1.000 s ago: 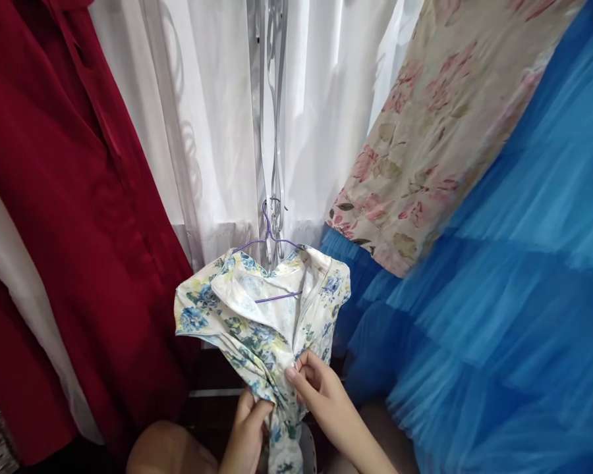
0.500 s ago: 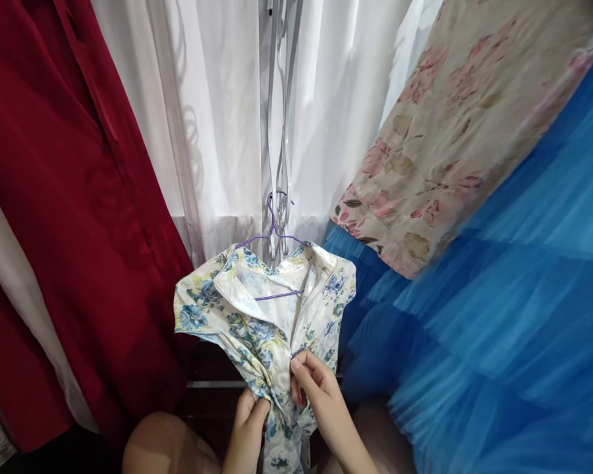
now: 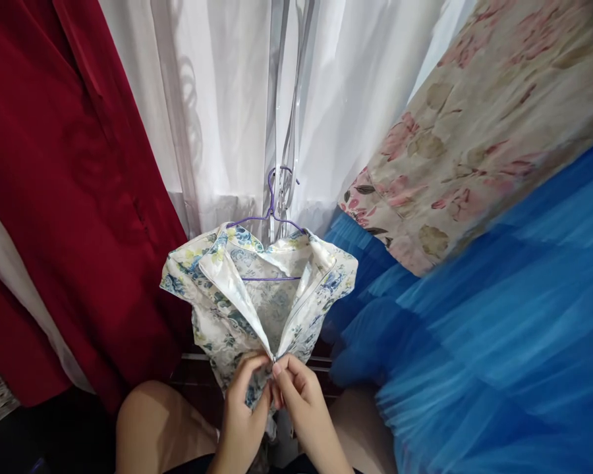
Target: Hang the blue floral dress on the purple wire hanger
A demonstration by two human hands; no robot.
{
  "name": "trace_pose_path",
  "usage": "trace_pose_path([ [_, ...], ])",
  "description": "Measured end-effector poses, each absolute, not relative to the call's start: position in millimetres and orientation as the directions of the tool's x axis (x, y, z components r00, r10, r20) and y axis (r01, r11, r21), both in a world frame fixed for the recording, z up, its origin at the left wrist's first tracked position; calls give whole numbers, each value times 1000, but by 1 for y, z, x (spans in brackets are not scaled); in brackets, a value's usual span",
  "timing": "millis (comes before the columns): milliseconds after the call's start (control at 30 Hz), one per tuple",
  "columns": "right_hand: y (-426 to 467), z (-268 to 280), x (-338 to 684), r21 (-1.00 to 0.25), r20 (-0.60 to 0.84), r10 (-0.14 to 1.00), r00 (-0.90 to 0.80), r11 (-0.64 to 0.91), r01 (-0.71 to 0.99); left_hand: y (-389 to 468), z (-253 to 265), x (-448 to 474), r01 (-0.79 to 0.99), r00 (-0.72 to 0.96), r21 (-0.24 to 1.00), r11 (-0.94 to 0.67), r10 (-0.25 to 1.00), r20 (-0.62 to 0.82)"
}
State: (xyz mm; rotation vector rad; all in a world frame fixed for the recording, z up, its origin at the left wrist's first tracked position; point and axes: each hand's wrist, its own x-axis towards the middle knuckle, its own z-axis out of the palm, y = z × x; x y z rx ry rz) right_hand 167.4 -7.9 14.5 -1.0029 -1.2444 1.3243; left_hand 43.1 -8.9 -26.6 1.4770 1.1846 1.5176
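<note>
A white dress with blue and yellow flowers point(image 3: 212, 322) hangs on a purple wire hanger point(image 3: 271, 210) in front of me. Its zipper opening forms a V, with the zipper pull point(image 3: 274, 359) at the bottom point. My left hand point(image 3: 250, 388) pinches the fabric just left of that point. Right at the pull, the thumb and fingers of my right hand point(image 3: 296, 385) are closed together. The lower part of the dress is mostly hidden behind both hands.
Red cloth point(image 3: 109, 197) hangs on the left. White curtains point(image 3: 227, 118) and grey ribbons point(image 3: 289, 99) are behind the hanger. A floral beige garment point(image 3: 454, 171) and a blue tulle skirt point(image 3: 474, 329) hang on the right. My knees point(image 3: 153, 421) flank the dress.
My left hand has moved up beside the right one at the zipper. The dress neckline is spread wider, and the bodice now faces me more squarely. The view has shifted slightly.
</note>
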Motion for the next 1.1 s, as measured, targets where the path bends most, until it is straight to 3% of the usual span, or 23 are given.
trace_pose_path([
  [133, -15, 12, 162, -988, 52, 987, -153, 29, -151, -8, -23, 48, 123, -26, 947, -296, 953, 301],
  [367, -24, -1, 159, -992, 99, 992, -84, 91, -89, -8, -24, 52, 75, 5, 922, -380, 925, 381],
  [600, 40, -12, 179, -996, 87, 996, 21, 87, 7, 13, -34, 44, -4, -19, 976, -219, 975, 219],
  [767, 112, -30, 163, -974, 201, 966, 164, 178, 143, 16, -49, 31, -52, -51, 988, -142, 989, 140],
  [1100, 149, -43, 136, -969, 246, 918, 311, 236, 70, 17, -73, 24, -35, 0, 999, -22, 1000, 22],
])
